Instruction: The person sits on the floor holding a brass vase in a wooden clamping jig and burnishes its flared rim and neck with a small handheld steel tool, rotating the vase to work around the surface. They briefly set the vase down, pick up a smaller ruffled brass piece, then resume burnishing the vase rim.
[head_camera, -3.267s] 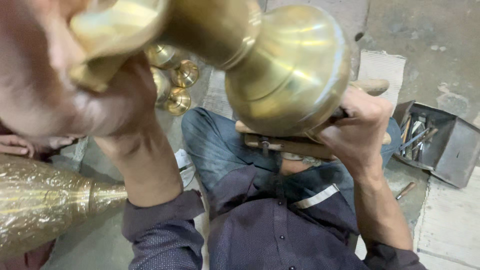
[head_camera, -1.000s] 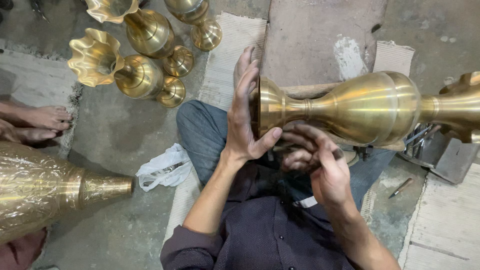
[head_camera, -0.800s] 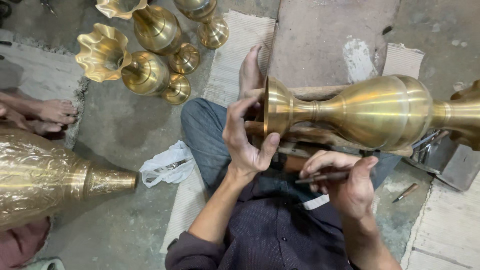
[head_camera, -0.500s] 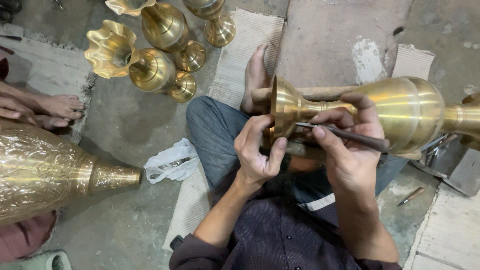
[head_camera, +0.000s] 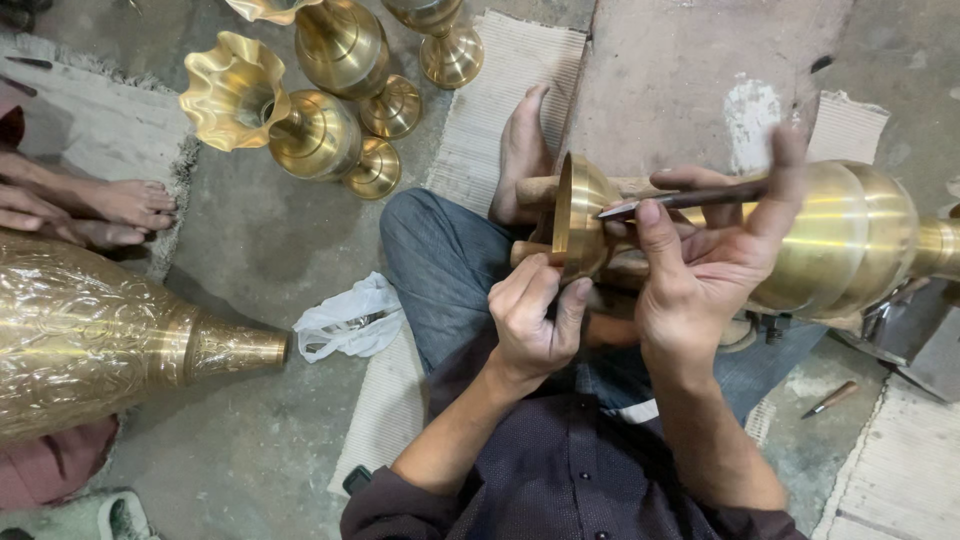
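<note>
- The left hand (head_camera: 535, 320) is curled shut around the flared foot of a brass vase (head_camera: 830, 240). Thumb and fingers pinch the rim, likely so the piece does not roll.
- The right hand (head_camera: 715, 250) is closed round a thin metal tool (head_camera: 690, 198). It grips the tool pen-fashion, with the forefinger stretched along the shaft and the tip touching the foot's edge, a hold that suits fine work.
- The vase lies on its side across the person's lap, foot to the left and belly to the right. It seems propped on wooden rods (head_camera: 535, 190) that poke out to the left behind the foot, which would raise it to working height.
- One bare foot (head_camera: 522, 150) of the person rests on a ribbed mat (head_camera: 500, 90) just beyond the vase.
- To the near right, one small wooden-handled tool (head_camera: 828, 399) lies on the floor, with a metal tray (head_camera: 915, 335) of tools just beside the vase's belly.
- Near left, one white rag (head_camera: 350, 320) lies on the floor. Beside it is the neck of one large embossed brass vessel (head_camera: 100, 335), laid flat.
- Far left, three smaller brass vases (head_camera: 300, 125) lie and stand clustered, apart from the work.
- At the left edge another person's two bare feet (head_camera: 95, 205) rest on a mat.
</note>
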